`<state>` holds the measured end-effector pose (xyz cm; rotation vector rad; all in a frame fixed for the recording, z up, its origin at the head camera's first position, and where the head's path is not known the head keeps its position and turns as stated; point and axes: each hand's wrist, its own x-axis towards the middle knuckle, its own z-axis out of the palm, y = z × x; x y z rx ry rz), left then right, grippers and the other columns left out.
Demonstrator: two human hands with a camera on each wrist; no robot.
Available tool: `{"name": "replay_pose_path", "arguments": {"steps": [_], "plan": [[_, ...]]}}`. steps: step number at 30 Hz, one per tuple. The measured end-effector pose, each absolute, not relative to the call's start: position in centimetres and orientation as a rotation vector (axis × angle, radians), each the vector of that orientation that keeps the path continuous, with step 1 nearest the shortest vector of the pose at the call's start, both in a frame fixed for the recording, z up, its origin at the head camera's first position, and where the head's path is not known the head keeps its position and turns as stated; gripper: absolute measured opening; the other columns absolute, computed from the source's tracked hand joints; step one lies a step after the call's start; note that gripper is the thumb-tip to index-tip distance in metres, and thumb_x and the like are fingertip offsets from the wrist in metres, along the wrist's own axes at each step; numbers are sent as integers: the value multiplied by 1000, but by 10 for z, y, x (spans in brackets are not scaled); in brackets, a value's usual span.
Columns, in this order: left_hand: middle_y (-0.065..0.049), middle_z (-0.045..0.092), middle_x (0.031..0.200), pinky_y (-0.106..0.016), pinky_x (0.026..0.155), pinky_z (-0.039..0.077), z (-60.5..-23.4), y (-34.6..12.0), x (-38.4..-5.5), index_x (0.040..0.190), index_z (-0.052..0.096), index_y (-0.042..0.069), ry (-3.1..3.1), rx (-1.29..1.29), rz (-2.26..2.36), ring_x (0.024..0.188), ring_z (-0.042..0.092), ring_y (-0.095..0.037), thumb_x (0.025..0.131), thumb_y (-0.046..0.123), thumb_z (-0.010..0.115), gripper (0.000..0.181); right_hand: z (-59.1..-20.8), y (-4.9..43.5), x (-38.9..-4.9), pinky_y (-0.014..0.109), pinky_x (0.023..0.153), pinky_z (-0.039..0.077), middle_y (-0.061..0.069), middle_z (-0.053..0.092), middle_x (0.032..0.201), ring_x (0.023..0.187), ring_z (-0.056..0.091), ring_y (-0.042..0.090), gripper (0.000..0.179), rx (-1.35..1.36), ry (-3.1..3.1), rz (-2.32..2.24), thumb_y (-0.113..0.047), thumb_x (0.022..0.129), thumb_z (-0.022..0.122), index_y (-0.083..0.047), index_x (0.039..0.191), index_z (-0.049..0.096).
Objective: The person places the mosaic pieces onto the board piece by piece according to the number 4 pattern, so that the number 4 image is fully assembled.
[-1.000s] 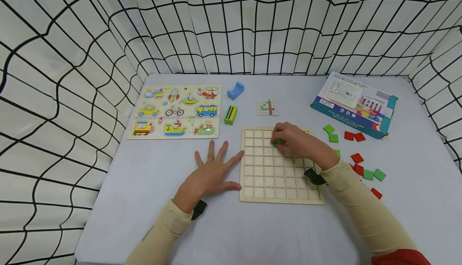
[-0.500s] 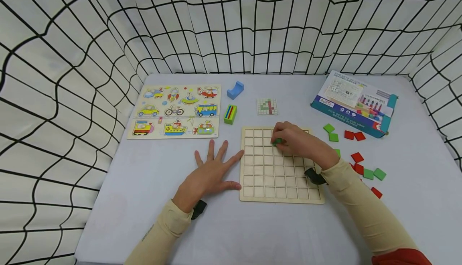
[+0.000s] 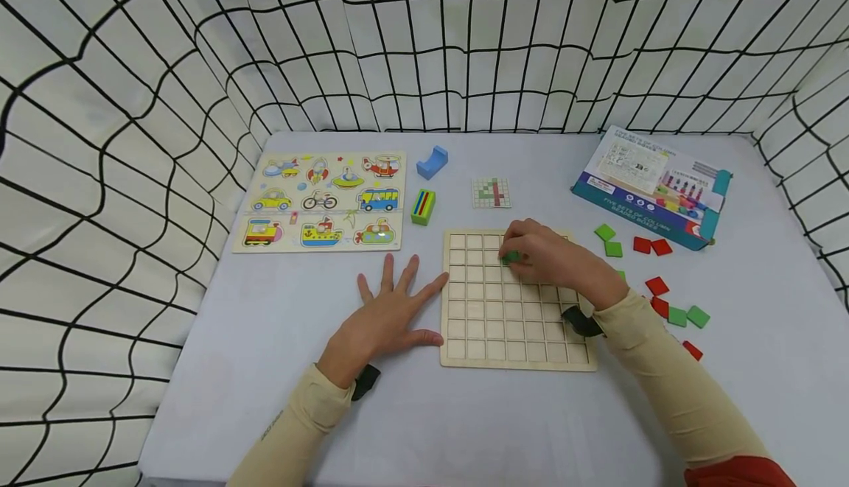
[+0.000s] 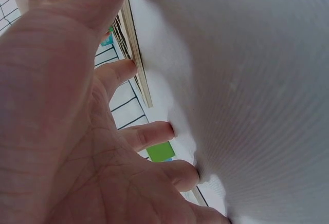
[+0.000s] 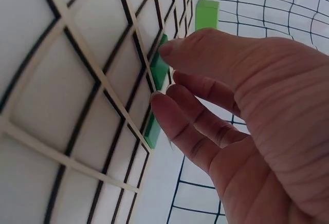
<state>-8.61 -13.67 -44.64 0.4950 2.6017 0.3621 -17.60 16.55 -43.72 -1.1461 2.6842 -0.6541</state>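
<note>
A wooden grid board lies on the white table in front of the person. Over its upper middle, the right hand pinches a green square tile between thumb and fingers. In the right wrist view that green tile stands at a slant in a cell, thumb tip against it. A second green tile sits in the board beyond the forefinger. The left hand rests with fingers spread on the table, its thumb and forefinger tips touching the board's left edge.
Loose green tiles and red tiles lie right of the board. Behind it are a small pattern card, a green block with coloured stripes, a blue block, a vehicle picture board and a box. Black netting surrounds the table.
Both hands keep their places, with the green tile still at the right fingertips. The head view has tipped very slightly, so everything sits a little higher in it.
</note>
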Motion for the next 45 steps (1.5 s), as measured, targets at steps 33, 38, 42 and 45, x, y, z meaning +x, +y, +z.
{"name": "replay_pose_path", "arguments": {"steps": [33, 38, 42, 45], "plan": [[-22, 6, 181, -93, 114, 3, -448, -137, -86, 170, 26, 38, 2608, 497, 354, 163, -9, -61, 89, 63, 78, 99, -361, 298, -167, 27, 72, 58, 20, 68, 135, 98, 71, 31, 32, -647, 2957, -584, -13, 95, 82, -6, 126, 76], [-23, 5, 181, -93, 114, 3, -448, -137, -85, 171, 27, 37, 2604, 495, 354, 163, -10, -61, 90, 63, 78, 99, -384, 300, -170, 26, 73, 57, 20, 70, 131, 99, 71, 30, 34, -555, 2863, -587, -15, 94, 84, -6, 126, 76], [-23, 5, 181, -93, 114, 3, -448, -137, -85, 171, 26, 37, 2605, 494, 353, 163, -10, -61, 89, 63, 78, 100, -401, 301, -173, 27, 74, 56, 22, 69, 126, 97, 69, 30, 34, -511, 2799, -599, -16, 94, 83, -2, 124, 77], [-23, 5, 181, -93, 114, 3, -447, -136, -86, 171, 26, 37, 2607, 495, 353, 162, -10, -61, 89, 63, 78, 100, -412, 302, -174, 27, 73, 55, 23, 67, 123, 95, 65, 29, 35, -487, 2790, -580, -16, 92, 85, -1, 123, 77]]}}
